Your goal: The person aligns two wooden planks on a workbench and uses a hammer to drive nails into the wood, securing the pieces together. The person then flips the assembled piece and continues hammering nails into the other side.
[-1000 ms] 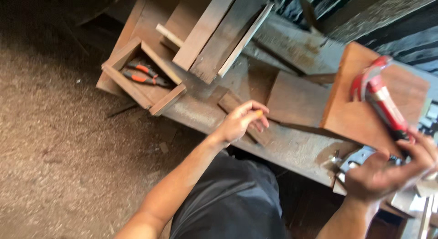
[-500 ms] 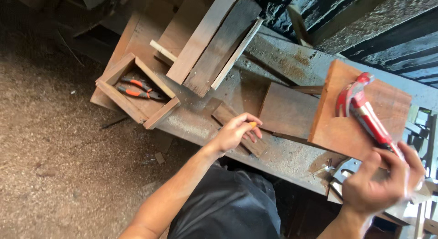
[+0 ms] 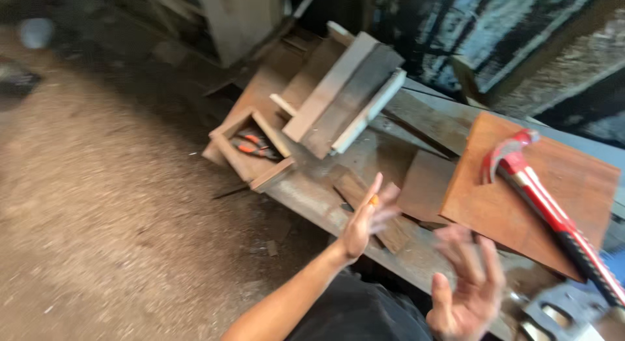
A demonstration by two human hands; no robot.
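My left hand (image 3: 366, 218) is raised over the front edge of the workbench (image 3: 306, 194), fingers stretched out, with a small orange object (image 3: 373, 199) held between them. My right hand (image 3: 465, 287) hovers palm-up near the bench's front edge, blurred, fingers spread and holding nothing. A red-handled claw hammer (image 3: 540, 198) lies on a reddish-brown board (image 3: 495, 204) just beyond my right hand. A smaller brown board (image 3: 426, 184) lies between the two hands.
An open wooden box (image 3: 250, 152) with orange-handled pliers (image 3: 255, 145) sits at the bench's left end. Several grey planks (image 3: 345, 97) are stacked behind it. A grey metal tool (image 3: 560, 312) lies at the lower right. Sawdust-covered floor (image 3: 97, 217) spreads to the left.
My right hand has come off the grey metal tool and now hangs open, palm up. My left hand has lifted off the bench. The camera view has swung right.
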